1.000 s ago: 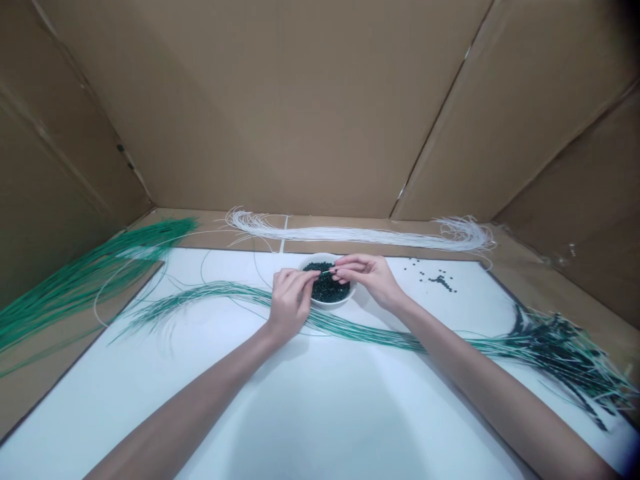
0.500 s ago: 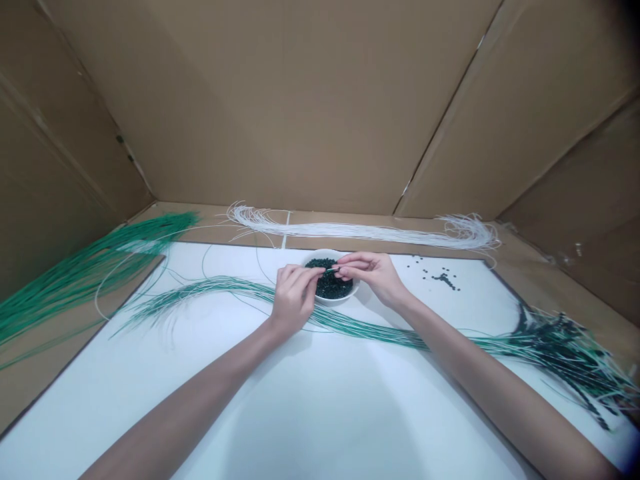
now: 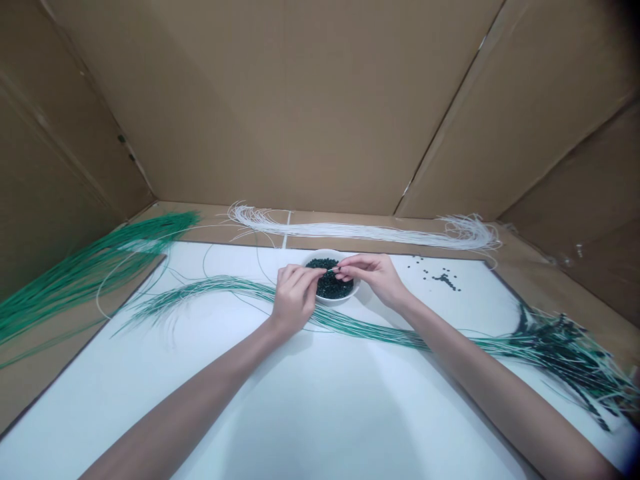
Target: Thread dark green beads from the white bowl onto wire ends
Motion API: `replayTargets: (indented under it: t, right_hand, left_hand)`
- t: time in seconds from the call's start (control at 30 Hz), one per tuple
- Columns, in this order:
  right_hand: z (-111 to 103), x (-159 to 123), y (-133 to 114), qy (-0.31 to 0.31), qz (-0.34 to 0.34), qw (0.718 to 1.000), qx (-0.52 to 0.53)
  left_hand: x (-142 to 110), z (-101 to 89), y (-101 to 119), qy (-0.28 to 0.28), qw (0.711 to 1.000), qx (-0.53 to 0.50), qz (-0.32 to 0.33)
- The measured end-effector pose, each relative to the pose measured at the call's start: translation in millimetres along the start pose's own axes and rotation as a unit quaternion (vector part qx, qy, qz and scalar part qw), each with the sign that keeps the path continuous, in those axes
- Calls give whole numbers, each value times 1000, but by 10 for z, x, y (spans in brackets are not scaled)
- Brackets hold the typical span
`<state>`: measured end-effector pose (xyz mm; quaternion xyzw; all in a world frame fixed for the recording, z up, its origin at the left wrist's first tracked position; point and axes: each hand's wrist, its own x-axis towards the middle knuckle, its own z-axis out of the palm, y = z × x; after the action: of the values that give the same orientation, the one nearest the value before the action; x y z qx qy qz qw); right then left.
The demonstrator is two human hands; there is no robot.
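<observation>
A white bowl holds many small dark green beads. Over its left rim, my left hand pinches a thin cord between thumb and forefinger. My right hand meets it from the other side, thumb and fingers closed at the cord's other visible end. Only a short pale length shows between the fingertips; whether a bead sits there is too small to tell. A bundle of green cords runs across the white board, passing in front of the bowl and under my right forearm.
Dark beads strung on cords lie bunched at the right. Loose beads are scattered right of the bowl. A white cord bundle lies behind, more green cords at the left. Cardboard walls enclose the white board.
Both hands stay over the bowl in nearly the same pinch. The bit of cord between the fingertips has shifted slightly; everything else lies as before.
</observation>
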<state>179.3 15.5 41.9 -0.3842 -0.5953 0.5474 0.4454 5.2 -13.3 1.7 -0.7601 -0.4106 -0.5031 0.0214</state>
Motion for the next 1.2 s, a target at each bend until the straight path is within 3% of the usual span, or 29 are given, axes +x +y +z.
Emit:
replayTargets:
  t: [1.2]
  right_hand:
    - [5, 5, -8, -2, -21, 995, -102]
  left_hand:
    - [3, 6, -5, -15, 999, -29, -13]
